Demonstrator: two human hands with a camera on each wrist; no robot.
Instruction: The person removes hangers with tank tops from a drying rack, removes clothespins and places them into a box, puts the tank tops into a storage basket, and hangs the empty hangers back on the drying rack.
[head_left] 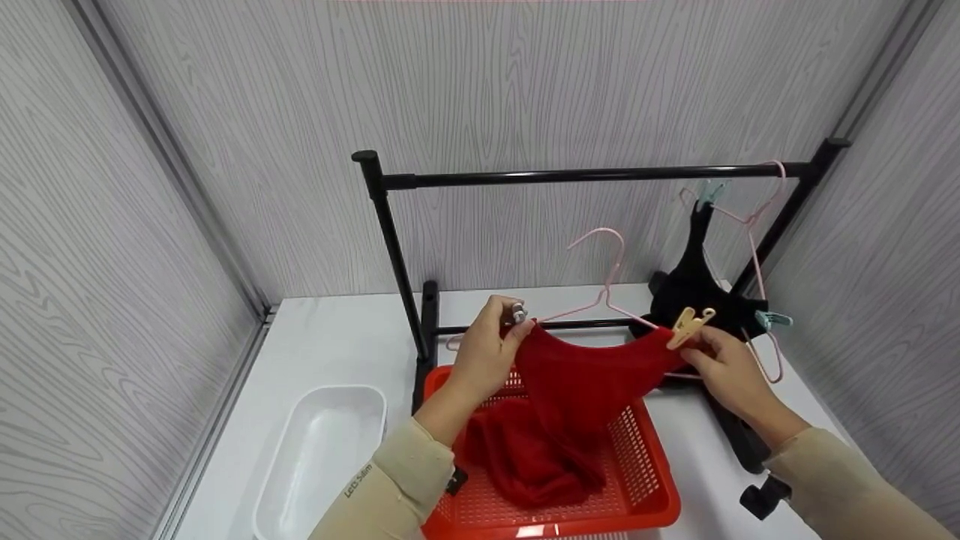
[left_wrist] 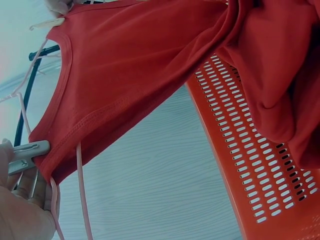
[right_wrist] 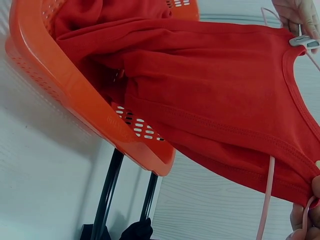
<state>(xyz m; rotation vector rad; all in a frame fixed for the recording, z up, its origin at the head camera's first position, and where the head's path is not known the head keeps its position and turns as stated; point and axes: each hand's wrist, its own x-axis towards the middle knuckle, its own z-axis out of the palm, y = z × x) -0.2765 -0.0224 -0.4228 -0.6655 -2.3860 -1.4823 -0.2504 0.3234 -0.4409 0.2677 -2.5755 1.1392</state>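
A red sleeveless top [head_left: 596, 375] hangs from a pink hanger [head_left: 611, 277], its lower part bunched in the orange-red basket. At the left shoulder, my left hand [head_left: 480, 352] pinches a grey clothespin [left_wrist: 32, 150], whose jaws overlap the cloth. My right hand [head_left: 731, 371] pinches the cloth and hanger arm at the other shoulder. There a yellow clothespin [head_left: 684, 328] is clipped beside the fingertips. The hanger's hook stands free in front of the black rack [head_left: 540, 177], below its top bar.
The perforated basket [head_left: 664, 480] sits on the white table before the rack. Another pink hanger [head_left: 756, 262] hangs at the rack's right, bearing a black garment [head_left: 682, 277] with light-blue clothespins [head_left: 772, 320]. A white tray [head_left: 379, 420] lies at left, near my forearm.
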